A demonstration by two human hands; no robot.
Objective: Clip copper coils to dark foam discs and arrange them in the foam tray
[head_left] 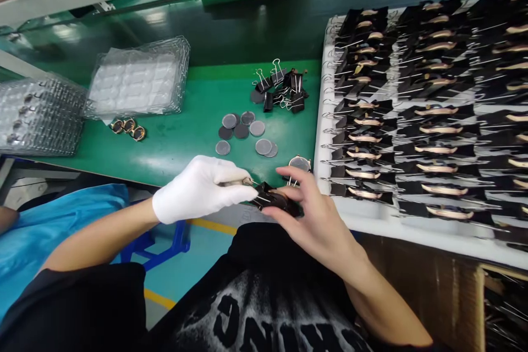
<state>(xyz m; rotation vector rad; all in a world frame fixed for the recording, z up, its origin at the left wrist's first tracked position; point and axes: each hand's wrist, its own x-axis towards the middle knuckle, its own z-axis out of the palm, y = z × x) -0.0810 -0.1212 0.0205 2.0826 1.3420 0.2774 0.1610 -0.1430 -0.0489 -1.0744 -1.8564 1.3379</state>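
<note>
My left hand [202,190], in a white glove, pinches the wire handles of a black binder clip [263,197] between thumb and fingers. Bare, my right hand [315,214] is closed around a dark rounded piece [284,201] at the clip's other side; the fingers hide much of it. Just beyond the right fingertips lies a gold-rimmed watch case [300,163] with a clip beside it. Several round grey discs [241,131] are scattered on the green table [181,146]. Behind them is a pile of loose binder clips [297,100].
On the right, a white tray [319,159] holds rows of clipped gold-coloured watch cases [365,155]. Clear plastic trays [138,80] stand at the left, with another stack [41,115] beside them. Three gold watch cases [139,133] lie near. A person's blue garment [78,225] shows lower left.
</note>
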